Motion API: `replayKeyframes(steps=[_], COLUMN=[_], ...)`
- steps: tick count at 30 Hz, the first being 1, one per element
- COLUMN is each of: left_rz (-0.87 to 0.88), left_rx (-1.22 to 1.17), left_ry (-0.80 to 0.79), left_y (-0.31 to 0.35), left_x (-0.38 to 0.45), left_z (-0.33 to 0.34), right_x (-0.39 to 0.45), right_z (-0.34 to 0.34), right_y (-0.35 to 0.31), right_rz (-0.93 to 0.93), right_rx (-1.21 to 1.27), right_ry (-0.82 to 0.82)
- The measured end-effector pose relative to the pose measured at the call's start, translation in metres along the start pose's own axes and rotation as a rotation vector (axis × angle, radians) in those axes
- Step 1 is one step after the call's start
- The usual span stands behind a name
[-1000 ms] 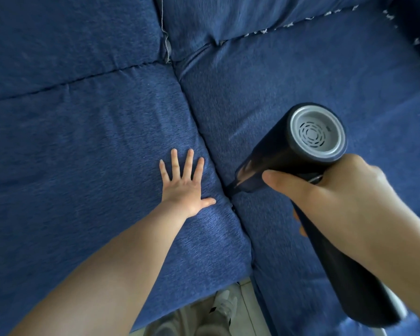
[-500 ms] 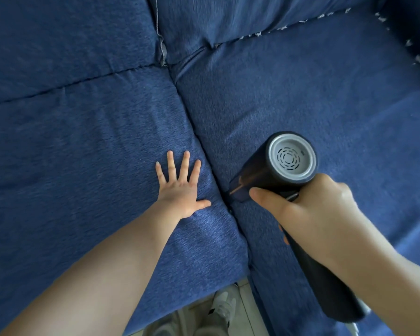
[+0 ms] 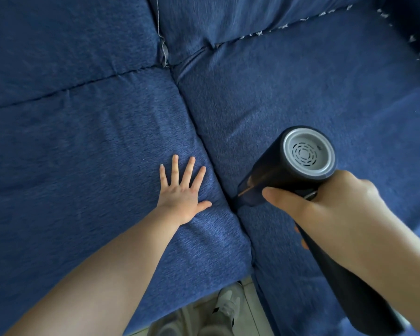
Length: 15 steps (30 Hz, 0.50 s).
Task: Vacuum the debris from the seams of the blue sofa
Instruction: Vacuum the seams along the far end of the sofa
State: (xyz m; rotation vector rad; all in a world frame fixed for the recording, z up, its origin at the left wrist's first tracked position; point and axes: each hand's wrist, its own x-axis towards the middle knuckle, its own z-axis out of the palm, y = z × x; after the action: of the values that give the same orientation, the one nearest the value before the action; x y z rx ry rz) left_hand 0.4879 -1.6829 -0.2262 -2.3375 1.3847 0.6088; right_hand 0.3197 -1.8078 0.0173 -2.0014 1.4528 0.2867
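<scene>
My right hand (image 3: pixel 330 209) grips the black handheld vacuum (image 3: pixel 284 168), nozzle at the sofa seam (image 3: pixel 205 151), while my left hand (image 3: pixel 183 190) (fingers spread) presses flat just beside it.

Seam between the seat cushions: partly taken, open toward the back

The left hand (image 3: pixel 182 190) lies flat with spread fingers on the left cushion (image 3: pixel 83 166), just beside the seam (image 3: pixel 204 146); the handheld vacuum (image 3: pixel 286 170), gripped by the right hand (image 3: pixel 330 209), has its nozzle at the seam opposite that hand. Beyond both, the seam runs unobstructed to the back cushions (image 3: pixel 228 18). The right cushion (image 3: pixel 301 81) lies bare, with white debris (image 3: pixel 281 26) along its rear edge.
</scene>
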Motion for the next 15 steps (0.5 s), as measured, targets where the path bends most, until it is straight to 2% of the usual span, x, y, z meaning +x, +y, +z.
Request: replayKeyframes(steps=[3,7,15], left_rz=[0.003,0.003,-0.014], left_rx=[0.000,0.000,0.002], left_ry=[0.010,0.003,-0.002], left_y=[0.000,0.000,-0.001], left_x=[0.000,0.001,0.001], left_z=[0.001,0.002,0.003], right_x=[-0.005,-0.006,-0.004], right_z=[-0.004,-0.001,-0.013], right_y=[0.003,0.008,0.018], right_rz=[0.011,0.037,-0.019], right_rx=[-0.009,-0.013,0.065], right_ry=[0.015,-0.060,-0.017])
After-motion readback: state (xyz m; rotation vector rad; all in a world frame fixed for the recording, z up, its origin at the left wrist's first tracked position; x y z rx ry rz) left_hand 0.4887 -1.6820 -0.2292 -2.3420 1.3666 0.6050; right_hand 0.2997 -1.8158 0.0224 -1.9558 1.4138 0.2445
